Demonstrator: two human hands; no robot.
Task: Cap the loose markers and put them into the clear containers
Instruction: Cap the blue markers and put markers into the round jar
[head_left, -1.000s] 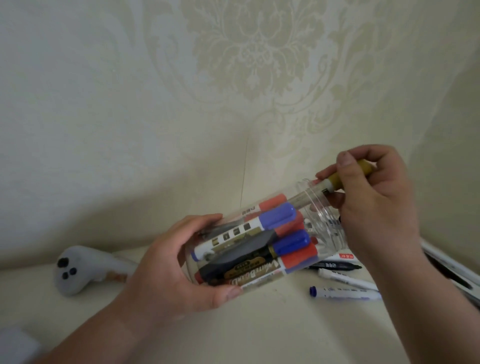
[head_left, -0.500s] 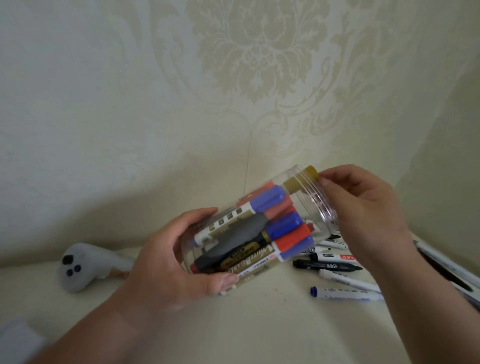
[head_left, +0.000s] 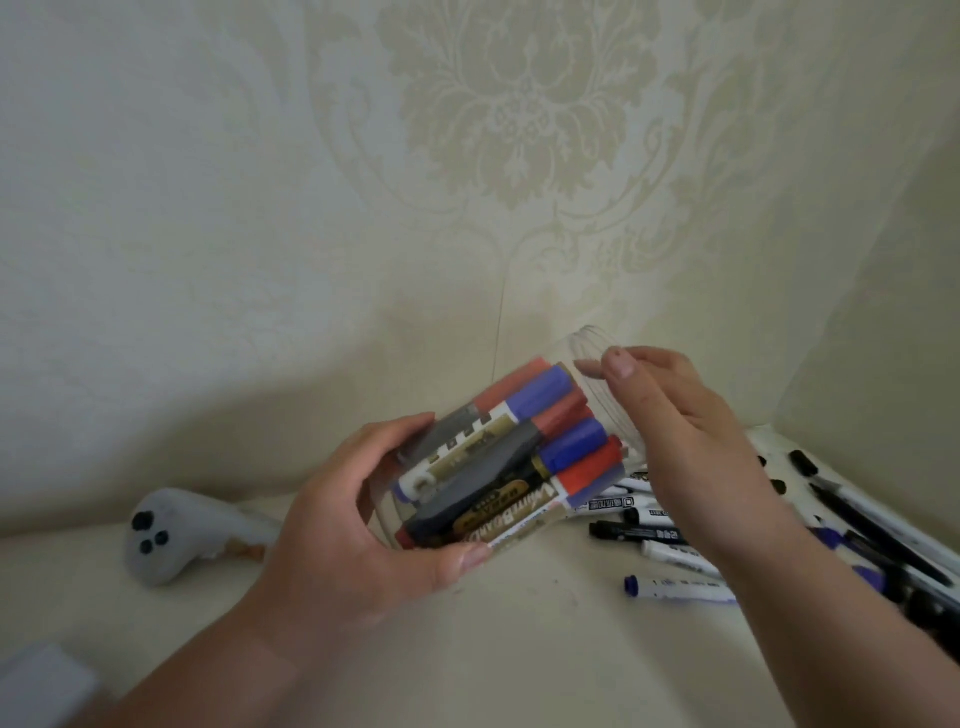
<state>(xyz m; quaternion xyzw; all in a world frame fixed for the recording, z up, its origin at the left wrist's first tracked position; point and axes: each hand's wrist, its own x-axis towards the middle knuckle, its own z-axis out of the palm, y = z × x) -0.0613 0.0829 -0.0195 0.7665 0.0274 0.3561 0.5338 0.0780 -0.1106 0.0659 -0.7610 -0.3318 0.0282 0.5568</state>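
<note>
So, the left hand (head_left: 358, 525) wraps round a smooth clear plastic jar (head_left: 597, 358), tilted with its ribbed mouth up and to the right and packed with capped red, blue and black markers (head_left: 519, 467). The right hand (head_left: 685, 431) rests at the mouth, fingers loose, holding nothing. Thin loose markers (head_left: 670, 587) lie behind it on the cream table (head_left: 519, 649). A grey controller (head_left: 161, 540) sits far left.

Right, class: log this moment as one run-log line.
left hand: grips tilted clear container | inside: capped markers | right hand: open by container mouth, holding nothing | loose markers: lying outside container
</note>
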